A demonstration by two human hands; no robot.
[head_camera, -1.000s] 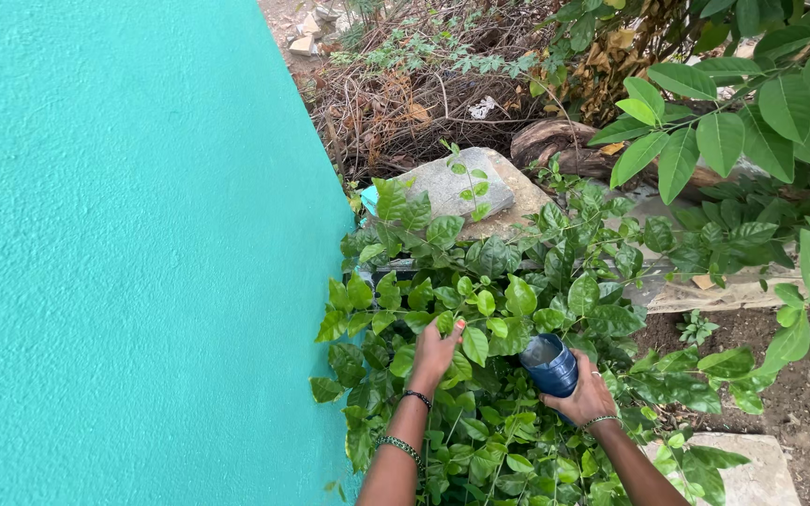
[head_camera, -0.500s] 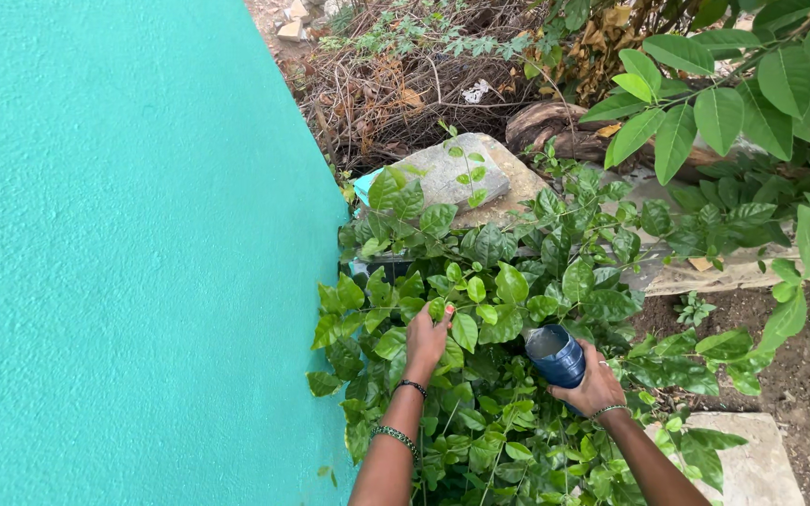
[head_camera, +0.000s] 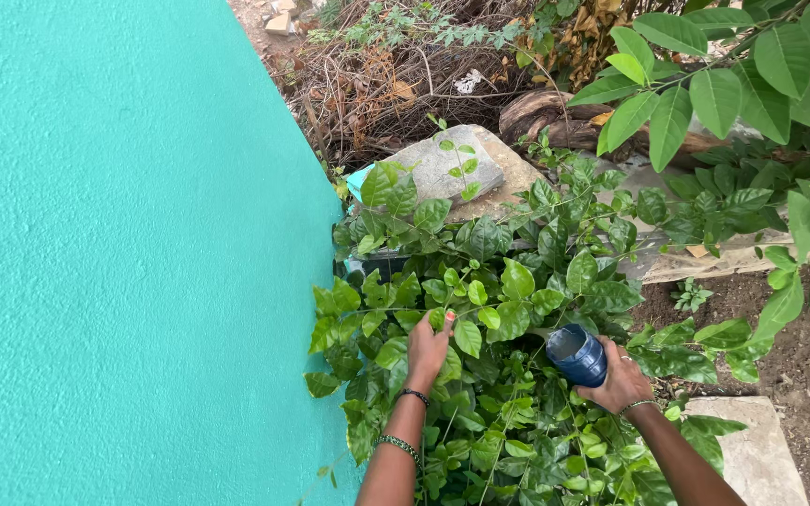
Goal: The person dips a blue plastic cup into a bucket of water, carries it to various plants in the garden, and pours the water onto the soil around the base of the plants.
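Low in the centre of the frame, the left hand (head_camera: pixel 427 349) reaches into a leafy green shrub (head_camera: pixel 508 309), fingers pinched together on a leaf or stem at its top. Just right of it, the right hand (head_camera: pixel 622 378) is wrapped around a dark blue cup (head_camera: pixel 577 355), tilted with its open mouth facing upper left. A turquoise wall (head_camera: pixel 133 253) fills the left side.

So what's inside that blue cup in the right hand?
The blue cup, held tilted in the right hand over the leafy plant, shows a pale greyish interior near its rim. Its bottom and any contents cannot be made out.
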